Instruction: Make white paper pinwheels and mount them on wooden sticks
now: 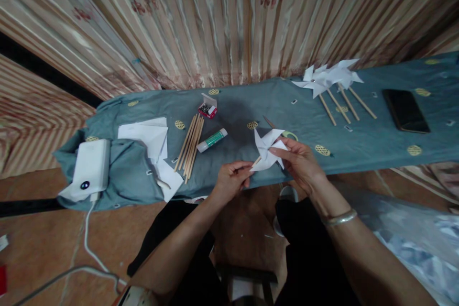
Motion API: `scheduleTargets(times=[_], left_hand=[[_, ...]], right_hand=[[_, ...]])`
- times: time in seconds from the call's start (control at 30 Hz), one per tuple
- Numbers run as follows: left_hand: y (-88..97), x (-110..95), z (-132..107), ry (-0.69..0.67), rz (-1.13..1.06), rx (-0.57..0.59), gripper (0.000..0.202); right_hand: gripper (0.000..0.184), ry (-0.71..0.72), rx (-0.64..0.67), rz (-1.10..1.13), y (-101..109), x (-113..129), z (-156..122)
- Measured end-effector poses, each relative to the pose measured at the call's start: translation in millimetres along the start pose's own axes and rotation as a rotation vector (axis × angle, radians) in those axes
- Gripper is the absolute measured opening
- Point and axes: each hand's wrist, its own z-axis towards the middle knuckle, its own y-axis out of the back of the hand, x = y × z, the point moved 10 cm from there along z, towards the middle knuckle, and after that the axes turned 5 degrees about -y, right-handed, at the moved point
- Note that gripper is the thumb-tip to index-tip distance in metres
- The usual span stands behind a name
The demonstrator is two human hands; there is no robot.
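A white paper pinwheel [264, 144] is held over the front edge of the cloth-covered table, between my two hands. My left hand [232, 179] pinches its wooden stick [256, 161] just below the paper blades. On the other side, my right hand [299, 162] grips the pinwheel, with the thumb pressed near its centre. Partly hidden behind the pinwheel and my right fingers lies a pair of scissors [289, 135] with a pale green handle. A glue stick [212, 140] with a green label rests left of the pinwheel.
Several wooden sticks [190, 146] lie beside an open small box of metal pins [208, 106]. White paper sheets [143, 131] and a white power bank [91, 165] with a cable are at left. Finished pinwheels [332, 79] and a phone [405, 110] lie right. A curtain [222, 24] hangs behind.
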Motion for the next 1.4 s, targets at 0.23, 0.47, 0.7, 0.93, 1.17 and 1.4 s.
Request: scheduleTargets(times=[0.23, 0.47, 0.7, 0.93, 1.17, 1.4], left_hand=[[4.3, -0.7, -4.0, -0.029, 0.011, -0.040, 0.034], [4.7, 2.7, -6.0, -0.003, -0.058, -0.059, 0.033], [5.6, -0.7, -11.0, 0.049, -0.168, -0.080, 0.035], [0.0, 9.1, -14.4, 0.106, -0.202, -0.096, 0.033], [-4.7, 11.0, -17.3, 0.123, -0.271, -0.111, 0.041], [-8.5, 20.2, -18.5, 0.179, -0.321, -0.118, 0.048]], right_hand=[[0.038, -0.011, -0.005, 0.026, -4.1, -4.3, 0.3], [0.034, 0.000, 0.028, 0.031, -8.4, -6.5, 2.5], [0.033, -0.005, 0.044, 0.008, -13.4, -5.0, 1.9], [0.032, 0.011, 0.034, 0.030, -15.6, -7.7, 1.0], [0.030, 0.007, 0.024, 0.030, -18.5, -9.8, 0.8], [0.031, -0.011, 0.074, 0.004, -23.3, -14.1, 3.4]])
